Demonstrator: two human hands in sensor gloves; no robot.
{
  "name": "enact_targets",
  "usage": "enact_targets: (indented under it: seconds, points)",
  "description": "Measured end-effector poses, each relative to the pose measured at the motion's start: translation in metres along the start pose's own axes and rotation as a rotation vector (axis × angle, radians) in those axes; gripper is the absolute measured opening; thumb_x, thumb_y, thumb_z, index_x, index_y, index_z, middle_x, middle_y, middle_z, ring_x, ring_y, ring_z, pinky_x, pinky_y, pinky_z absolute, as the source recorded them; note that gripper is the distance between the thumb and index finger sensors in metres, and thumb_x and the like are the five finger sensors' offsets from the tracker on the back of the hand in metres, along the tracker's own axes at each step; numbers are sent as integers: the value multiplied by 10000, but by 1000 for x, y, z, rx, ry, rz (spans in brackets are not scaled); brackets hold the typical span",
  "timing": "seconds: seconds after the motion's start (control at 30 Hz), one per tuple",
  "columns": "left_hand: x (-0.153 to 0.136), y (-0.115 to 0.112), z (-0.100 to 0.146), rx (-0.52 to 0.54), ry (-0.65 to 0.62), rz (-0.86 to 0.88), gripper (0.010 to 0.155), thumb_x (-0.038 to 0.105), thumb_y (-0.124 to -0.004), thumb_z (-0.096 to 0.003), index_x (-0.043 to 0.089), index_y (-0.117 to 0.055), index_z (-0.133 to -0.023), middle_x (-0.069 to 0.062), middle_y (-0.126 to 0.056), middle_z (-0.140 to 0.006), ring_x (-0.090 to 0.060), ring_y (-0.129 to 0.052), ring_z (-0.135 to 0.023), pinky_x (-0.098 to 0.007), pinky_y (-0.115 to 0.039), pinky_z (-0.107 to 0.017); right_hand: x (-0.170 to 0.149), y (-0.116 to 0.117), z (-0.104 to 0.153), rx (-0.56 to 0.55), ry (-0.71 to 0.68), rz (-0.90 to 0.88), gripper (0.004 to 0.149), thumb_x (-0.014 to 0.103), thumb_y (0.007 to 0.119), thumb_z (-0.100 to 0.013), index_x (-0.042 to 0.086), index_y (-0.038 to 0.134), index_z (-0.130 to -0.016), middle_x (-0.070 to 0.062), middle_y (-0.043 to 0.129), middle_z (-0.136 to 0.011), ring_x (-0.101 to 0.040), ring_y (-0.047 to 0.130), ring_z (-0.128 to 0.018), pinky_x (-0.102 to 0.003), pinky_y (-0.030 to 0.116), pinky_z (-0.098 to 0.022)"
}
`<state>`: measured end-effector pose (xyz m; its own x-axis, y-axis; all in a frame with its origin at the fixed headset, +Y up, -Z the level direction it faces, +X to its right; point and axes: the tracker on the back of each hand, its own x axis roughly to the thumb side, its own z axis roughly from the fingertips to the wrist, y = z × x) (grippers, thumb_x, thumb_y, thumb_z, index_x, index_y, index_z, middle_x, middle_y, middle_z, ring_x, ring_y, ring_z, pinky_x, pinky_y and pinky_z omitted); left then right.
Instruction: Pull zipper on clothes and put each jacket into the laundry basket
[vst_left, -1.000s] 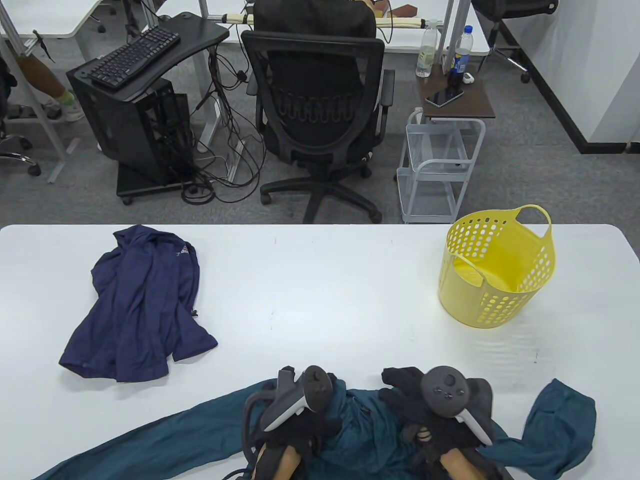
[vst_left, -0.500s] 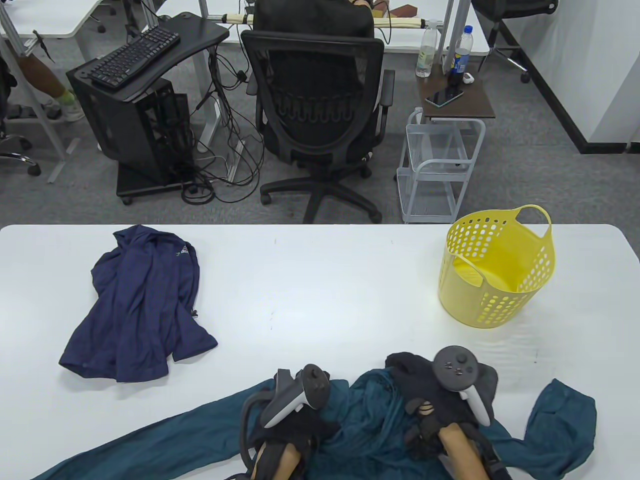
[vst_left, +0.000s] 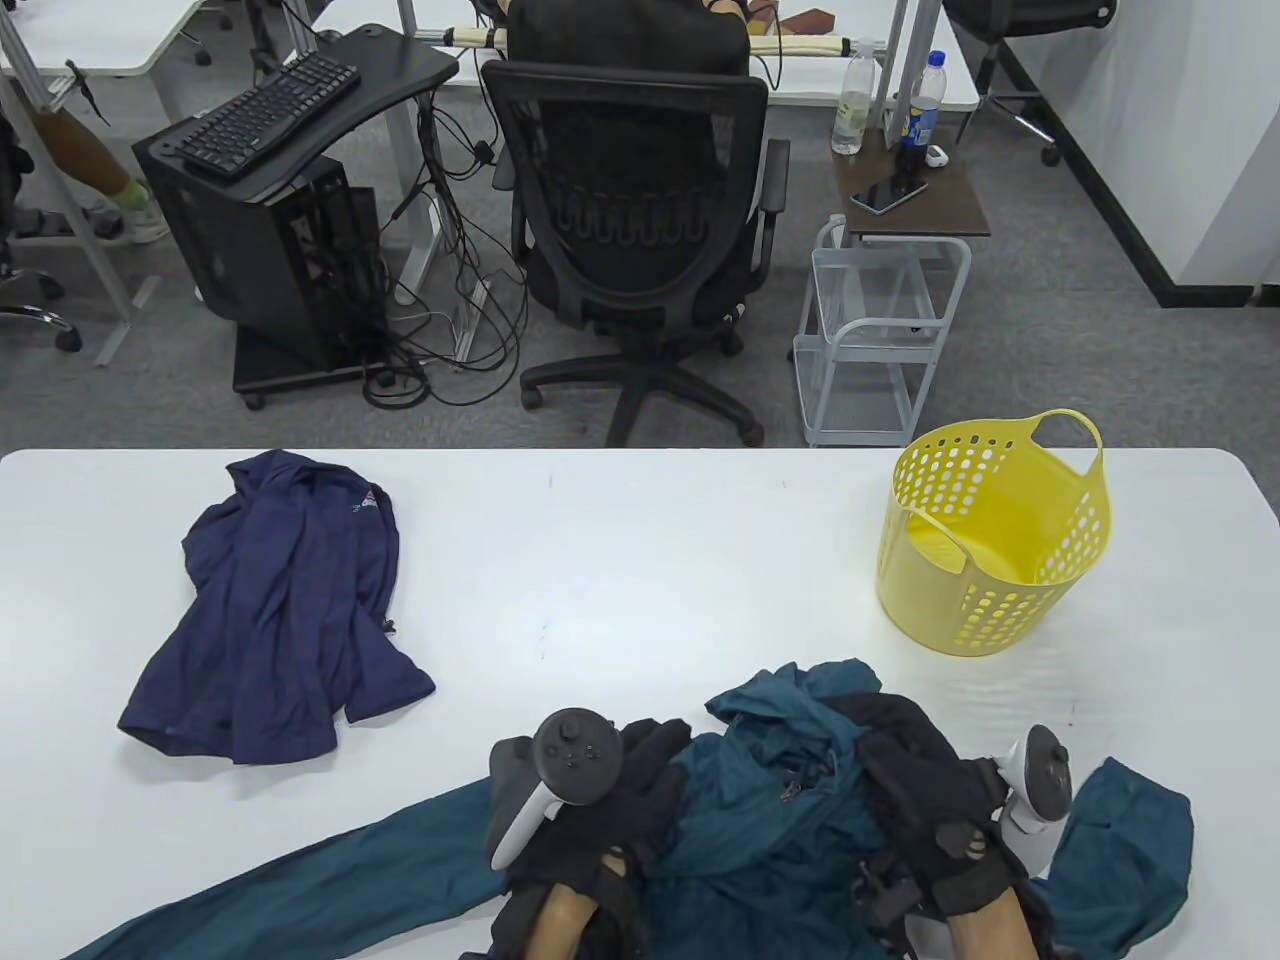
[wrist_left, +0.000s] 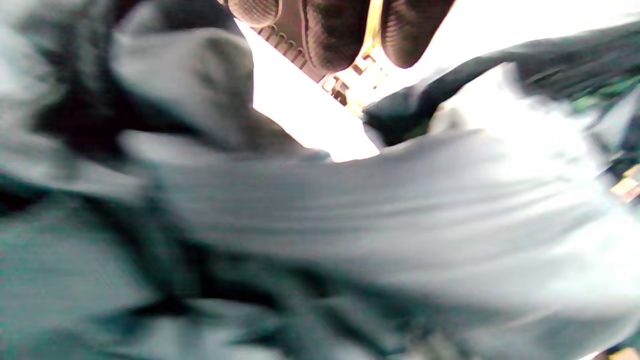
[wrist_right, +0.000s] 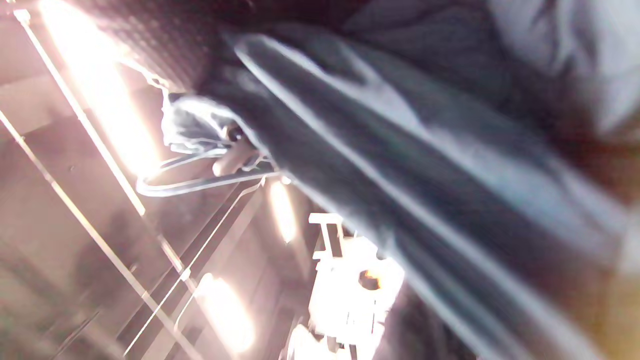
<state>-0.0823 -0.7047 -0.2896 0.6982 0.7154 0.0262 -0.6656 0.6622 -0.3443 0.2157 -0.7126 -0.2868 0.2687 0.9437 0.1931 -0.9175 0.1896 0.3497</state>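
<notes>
Teal jacket (vst_left: 780, 830) lies at the near edge of the desk (vst_left: 640, 560), directly under and between both hands. Its body is bunched up into a raised heap between the hands, the top fold peaking just beyond the right hand (vst_left: 935, 800). One sleeve trails flat along the desk out past the left hand (vst_left: 600, 810) toward the near left corner; another flap of teal cloth lies just outside the right hand.

Right hand: turned on its side, tracker facing outward, fingers buried in the lifted teal cloth. Right wrist view shows dark fabric drawn taut across the frame close to the glove; blurred, but the fingers appear closed on the jacket.

Left hand: back up, tracker on top, resting on the jacket at the root of the long sleeve. Left wrist view is heavily blurred: fingertips (wrist_left: 335, 35) at the top edge, fabric below them. Cannot tell whether this hand clamps the cloth or only presses on it.

Zipper: a small pull seems visible on the cloth between the hands, too small to confirm.

Navy jacket (vst_left: 280, 610) lies crumpled and flat well beyond and outside the left hand, untouched.

Yellow laundry basket (vst_left: 990, 535) stands upright beyond the right hand, apart from it, nothing visible inside.
</notes>
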Motion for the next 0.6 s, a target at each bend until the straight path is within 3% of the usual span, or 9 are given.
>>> enact_targets:
  seconds: [0.07,0.13,0.2,0.33,0.43,0.47,0.53,0.6]
  points:
    - [5,-10,-10,-132,31,-29,865,717,-401,-329,285,-711,-1012,2,-670,-1147,-417,-362,-1100,-732,-297,-696,-2,7,-1,53,0,-18,377,429,772,-540,382,772,-913,18,891,-1011,-294,892,-891,-601,655,-673]
    - [10,-23,-20,-223,66,-101,889,754,-445,-310,283,-689,-1023,9,-635,-1163,-403,-298,-1111,-739,-255,-695,-3,13,-2,88,0,-21,380,432,769,-539,376,765,-915,5,879,-1023,-300,890,-898,-599,659,-672]
    - [14,-35,-32,-196,79,-199,801,745,-683,-326,328,-691,-1009,43,-653,-1151,-393,-342,-1109,-740,-289,-690,-6,16,-3,104,12,-28,386,430,761,-542,362,749,-922,4,890,-1010,-294,906,-882,-591,668,-669]
    - [20,-44,-40,-51,139,-259,464,618,-809,-348,408,-890,-753,139,-868,-992,-356,-567,-1069,-718,-395,-684,-9,17,-2,84,57,49,428,450,798,-533,314,728,-933,31,966,-901,-275,970,-794,-571,689,-656]
    - [25,-41,-41,26,149,-278,430,597,-805,-365,394,-868,-739,153,-903,-940,-321,-676,-1033,-715,-456,-676,-8,23,-1,65,107,289,725,546,951,-413,263,647,-1007,37,937,-845,-276,986,-713,-580,688,-641]
    - [26,-39,-40,61,146,-265,427,595,-802,-369,387,-866,-735,150,-904,-932,-314,-699,-1020,-712,-471,-674,-6,27,-1,62,114,450,801,557,984,-380,255,625,-1028,67,934,-818,-249,999,-678,-571,699,-643]
    - [28,-35,-38,107,137,-240,428,581,-805,-369,355,-871,-726,133,-916,-911,-307,-733,-997,-711,-492,-670,-2,35,-2,43,124,741,780,496,1015,-365,243,669,-1017,114,956,-728,-178,1030,-577,-526,751,-624]
    - [27,-28,-34,131,131,-251,429,572,-805,-369,337,-874,-721,120,-917,-907,-308,-743,-988,-710,-503,-667,2,40,-2,31,163,1033,621,444,1000,-391,290,786,-954,122,970,-696,-139,1044,-526,-491,782,-617]
